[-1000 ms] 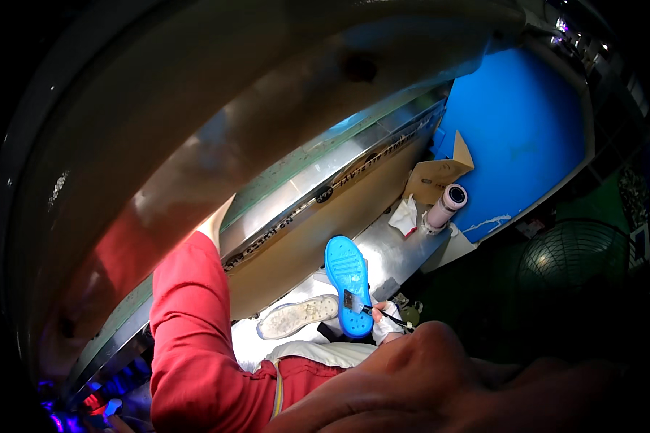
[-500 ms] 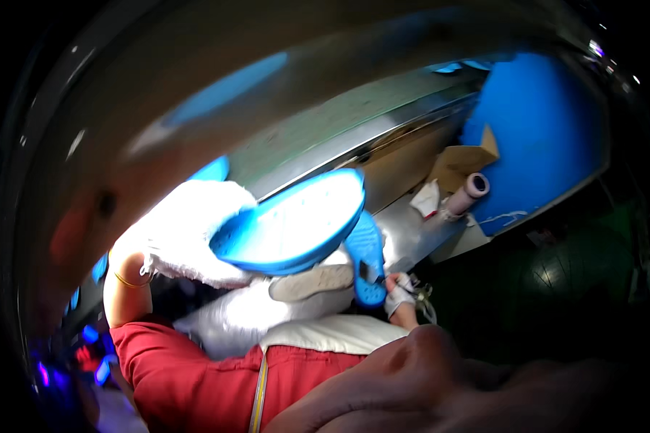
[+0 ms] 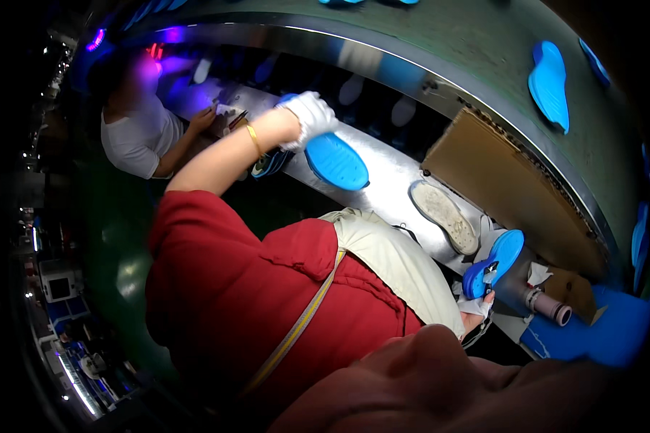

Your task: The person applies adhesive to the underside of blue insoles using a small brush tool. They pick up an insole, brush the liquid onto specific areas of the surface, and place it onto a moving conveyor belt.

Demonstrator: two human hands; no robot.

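Observation:
My left hand [image 3: 312, 120], in a white glove, reaches out over the metal bench. Its fingers are closed at one end of a blue shoe sole [image 3: 337, 163]; whether that sole rests on the metal is hard to see. To the right, my right hand [image 3: 477, 309] is partly covered in white with bare fingertips. It is closed at the end of another blue shoe sole [image 3: 505, 252], on a small dark tool [image 3: 490, 273] lying against that sole. Between the hands a grey sole-shaped piece [image 3: 444, 216] lies on the bench.
Behind the bench [image 3: 390, 173] stands a cardboard sheet [image 3: 513, 173]. A green conveyor belt [image 3: 477, 43] carries blue soles [image 3: 549, 86]. At the right are a pink cylindrical bottle [image 3: 552, 307] and a blue panel [image 3: 614, 325]. Another person in a white top [image 3: 141, 141] works at the left.
My left hand has moved away from close to the camera with its blue sole, toward the bench's left part. The view has turned, bringing the other person in. My right hand stays by its sole.

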